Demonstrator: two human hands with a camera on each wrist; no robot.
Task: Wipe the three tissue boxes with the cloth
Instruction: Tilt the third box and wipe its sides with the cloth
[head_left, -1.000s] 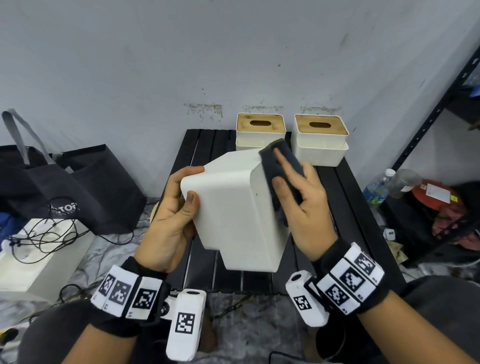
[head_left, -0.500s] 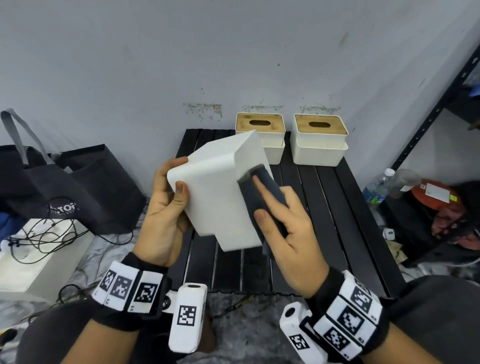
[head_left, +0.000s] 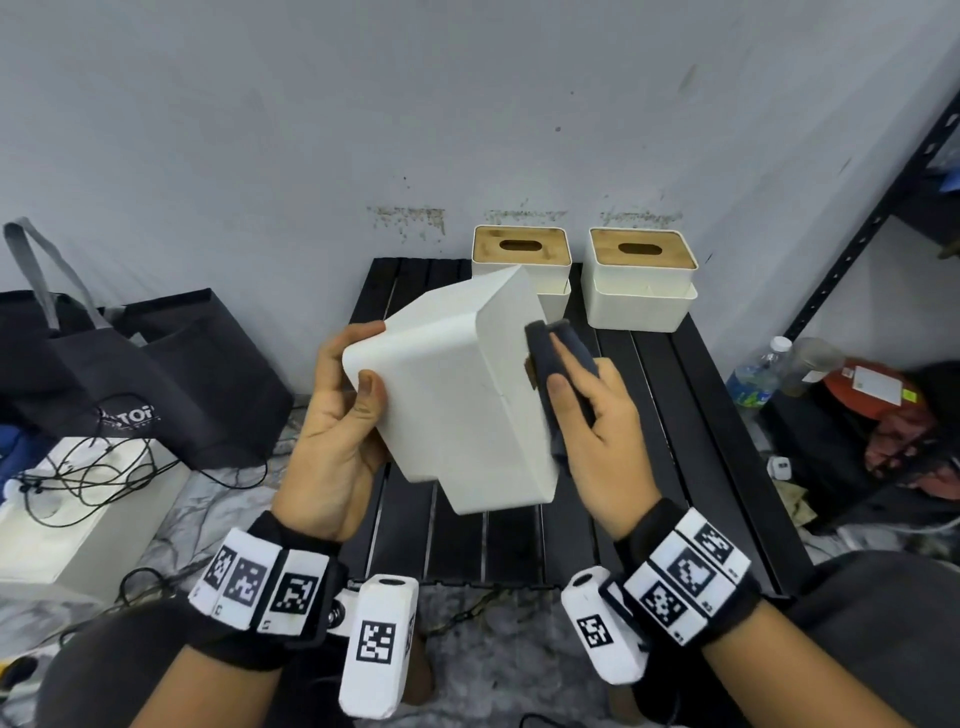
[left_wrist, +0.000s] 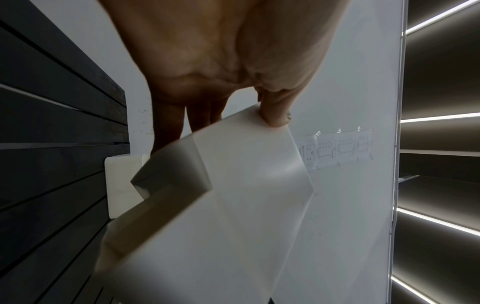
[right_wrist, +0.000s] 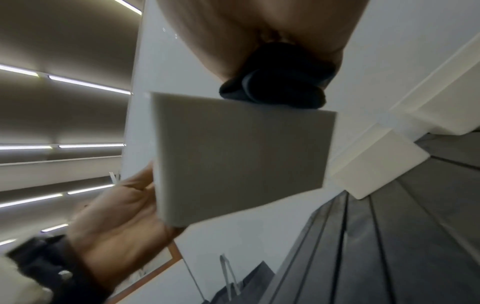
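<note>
I hold a white tissue box (head_left: 457, 400) tilted in the air over the black slatted table (head_left: 691, 441). My left hand (head_left: 358, 358) grips its left end, thumb on the near face and fingers behind. My right hand (head_left: 566, 366) presses a dark cloth (head_left: 540, 358) against the box's right side with fairly straight fingers. From the right wrist the cloth (right_wrist: 272, 88) shows bunched between palm and box (right_wrist: 239, 156). Two more white tissue boxes with wooden lids, one (head_left: 519, 254) behind the held box and one (head_left: 641, 291) to its right, stand at the table's back by the wall.
A black tote bag (head_left: 156, 374) and a white case with tangled cables (head_left: 78, 483) sit on the floor to the left. At the right, a black metal shelf (head_left: 857, 249) stands over water bottles (head_left: 753, 379) and clutter. The wall is close behind the table.
The cloth slid down the box's side and has now come back up along it. My left hand has turned and raised the box a little.
</note>
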